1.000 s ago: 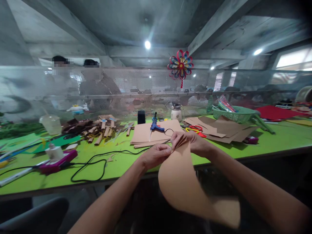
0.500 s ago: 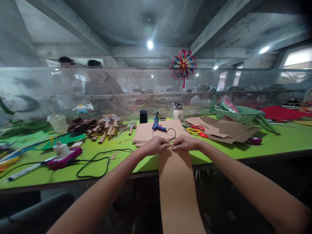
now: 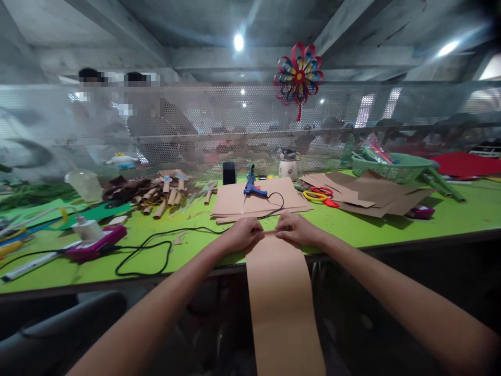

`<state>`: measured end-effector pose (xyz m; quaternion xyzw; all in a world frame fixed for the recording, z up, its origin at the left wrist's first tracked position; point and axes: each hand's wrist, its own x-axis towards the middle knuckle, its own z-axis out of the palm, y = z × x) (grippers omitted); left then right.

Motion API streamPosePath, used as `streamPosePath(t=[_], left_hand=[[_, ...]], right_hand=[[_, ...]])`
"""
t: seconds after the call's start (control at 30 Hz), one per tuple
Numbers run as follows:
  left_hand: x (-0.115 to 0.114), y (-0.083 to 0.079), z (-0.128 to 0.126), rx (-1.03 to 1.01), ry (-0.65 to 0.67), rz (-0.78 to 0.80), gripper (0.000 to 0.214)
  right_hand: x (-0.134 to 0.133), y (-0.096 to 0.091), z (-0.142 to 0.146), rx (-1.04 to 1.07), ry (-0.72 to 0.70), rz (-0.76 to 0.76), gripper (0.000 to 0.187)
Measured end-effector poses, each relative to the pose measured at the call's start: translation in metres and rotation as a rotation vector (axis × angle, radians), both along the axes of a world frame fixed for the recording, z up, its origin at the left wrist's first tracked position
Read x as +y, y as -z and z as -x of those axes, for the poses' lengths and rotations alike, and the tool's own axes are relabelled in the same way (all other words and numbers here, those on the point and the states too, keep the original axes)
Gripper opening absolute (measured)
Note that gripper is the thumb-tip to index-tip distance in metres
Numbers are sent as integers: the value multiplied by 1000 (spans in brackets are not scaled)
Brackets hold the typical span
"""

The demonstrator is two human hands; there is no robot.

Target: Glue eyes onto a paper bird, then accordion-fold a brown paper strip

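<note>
Strip [image 3: 284,308]: at 12 o'clock from you, its far end in your hands by the bench [image 3: 371,232] edge; the rest hangs toward 6 o'clock and leaves the view.
Left hand [image 3: 246,234]: fingers pinched on the strip at its 11 o'clock side.
Right hand [image 3: 295,228]: fingers pinched likewise at its 1 o'clock side; you cannot tell how much paper lies under the fingertips.
Grip risk: an uneven pull from you could skew or tear the end, as the paper looks thin.
Edge risk: the long hanging part could swing and crease against the hard bench edge under its own weight.
Gun risk: the gun [image 3: 254,190] lies near 12 o'clock, beyond your hands; a snag on its cord [image 3: 283,202] could drag it, and if hot it might burn you.
Strip texture: smooth, matt, brown, straight-sided, softly bent.
Stack [image 3: 229,201]: flat tan sheets, edges uneven, under the blue plastic gun.
2 o'clock: scissors [image 3: 318,197] with looped red and yellow handles, beside darker, overlapping offcuts [image 3: 381,196].
</note>
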<state>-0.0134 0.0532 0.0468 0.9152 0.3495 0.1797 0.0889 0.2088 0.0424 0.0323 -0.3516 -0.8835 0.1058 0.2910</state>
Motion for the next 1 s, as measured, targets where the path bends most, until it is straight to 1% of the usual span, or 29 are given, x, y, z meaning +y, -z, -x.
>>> streamPosePath(t=[0.1,0.2,0.3,0.4,0.5,0.6,0.67,0.83,1.0], left_hand=[[1,3,1,10,8,-31,18],[2,5,1,15,32,-104,18],[2,6,-1,33,58,-142,19],[0,6,-4,59,73,-155,20],[-2,6,-4,65,56,-159,20],[0,7,0,41,44,-108,17],[2,9,4,26,64,-88,15],[2,10,12,27,122,-116,14],[-6,7,19,25,60,-77,11]], right_hand=[[0,8,-2,-5,-8,-101,15],[2,13,-1,-51,-14,-187,14],[4,12,1,-145,4,-278,14],[6,9,2,-257,-20,-334,19],[9,8,2,-284,-43,-343,19],[9,9,1,-298,-39,-347,17],[8,9,0,-317,-34,-354,17],[5,6,-1,-385,-31,-375,13],[1,0,-2,-459,-36,-351,11]])
